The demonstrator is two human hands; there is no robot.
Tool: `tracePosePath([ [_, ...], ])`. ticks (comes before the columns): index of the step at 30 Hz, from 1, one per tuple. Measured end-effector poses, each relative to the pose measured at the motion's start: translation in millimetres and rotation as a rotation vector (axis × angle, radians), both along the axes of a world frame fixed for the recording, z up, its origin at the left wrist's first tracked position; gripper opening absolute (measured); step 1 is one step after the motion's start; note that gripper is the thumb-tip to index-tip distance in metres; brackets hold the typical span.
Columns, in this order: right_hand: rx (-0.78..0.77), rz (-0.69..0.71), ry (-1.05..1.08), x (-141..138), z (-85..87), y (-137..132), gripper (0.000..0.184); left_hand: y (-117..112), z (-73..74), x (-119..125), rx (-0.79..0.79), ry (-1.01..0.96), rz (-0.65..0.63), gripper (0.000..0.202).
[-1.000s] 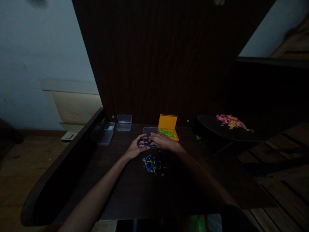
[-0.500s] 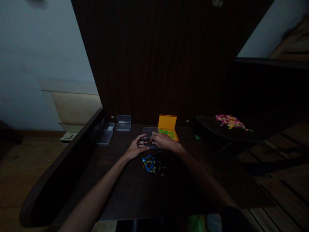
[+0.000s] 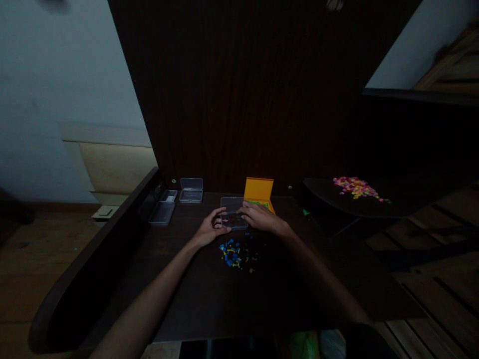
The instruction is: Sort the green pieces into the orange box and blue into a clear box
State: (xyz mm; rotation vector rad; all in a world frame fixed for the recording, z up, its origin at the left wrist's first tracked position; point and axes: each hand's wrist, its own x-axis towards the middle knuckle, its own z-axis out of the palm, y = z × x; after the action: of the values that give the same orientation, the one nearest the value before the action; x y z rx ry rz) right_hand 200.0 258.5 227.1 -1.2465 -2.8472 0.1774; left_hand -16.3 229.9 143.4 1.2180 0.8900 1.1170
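Observation:
A clear plastic box point(image 3: 232, 203) stands with its lid raised near the middle of the dark table, dark reddish pieces lying inside. My left hand point(image 3: 212, 229) is closed around its left side, the thumb at the front corner. At the box's right edge is my right hand point(image 3: 259, 217), its bent fingers apart over the rim; no held thing shows, and its thumb is hidden. Just behind the right hand, an open yellow box point(image 3: 259, 188) holds small green pieces, partly covered by that hand. In front of the clear box lie scattered blue and yellow pieces point(image 3: 231, 253).
Another open clear box point(image 3: 191, 196) stands at the back left, beside a flat clear box point(image 3: 162, 213) and a smaller one point(image 3: 170, 195). A raised side panel point(image 3: 93, 259) borders the left. Pink and yellow pieces point(image 3: 355, 187) lie on the right-hand shelf; a green scrap point(image 3: 306, 212) lies nearby.
My right hand has shifted right, from over the clear box's inside to its right edge, uncovering the reddish pieces and covering more of the green ones. My left hand stays put.

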Motion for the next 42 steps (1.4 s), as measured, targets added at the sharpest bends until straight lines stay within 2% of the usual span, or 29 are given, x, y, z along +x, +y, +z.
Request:
tracePosePath([
  [6, -0.022, -0.045, 0.104, 33, 3.5, -10, 0.023, 1, -1.0, 0, 0.008, 0.005, 0.008, 0.075],
  [13, -0.135, -0.068, 0.096, 68, -12.4, -31, 0.017, 2, -2.1, -1, 0.013, 0.008, 0.009, 0.075],
  [18, -0.193, -0.074, 0.146, 80, -23.1, -40, 0.019, 1, 1.1, -2, 0.023, 0.021, 0.01, 0.072],
  [22, -0.219, -0.057, 0.18, 77, -28.7, -42, 0.02, -1, 3.5, -2, 0.027, 0.031, 0.014, 0.072],
  [29, -0.237, -0.051, 0.176, 69, -34.8, -38, 0.012, 1, 0.6, -1, 0.022, 0.015, 0.011, 0.073],
  [33, -0.234, -0.056, 0.238, 61, -26.7, -34, 0.011, 1, -1.0, -1, 0.021, 0.008, 0.009, 0.074],
  [37, -0.162, -0.02, 0.315, 43, -11.4, -28, 0.012, 1, -1.0, -1, 0.03, 0.014, 0.007, 0.073],
  [42, -0.095, -0.012, 0.284, 17, -3.4, -12, 0.01, 1, -0.1, -1, 0.032, 0.015, 0.002, 0.073],
])
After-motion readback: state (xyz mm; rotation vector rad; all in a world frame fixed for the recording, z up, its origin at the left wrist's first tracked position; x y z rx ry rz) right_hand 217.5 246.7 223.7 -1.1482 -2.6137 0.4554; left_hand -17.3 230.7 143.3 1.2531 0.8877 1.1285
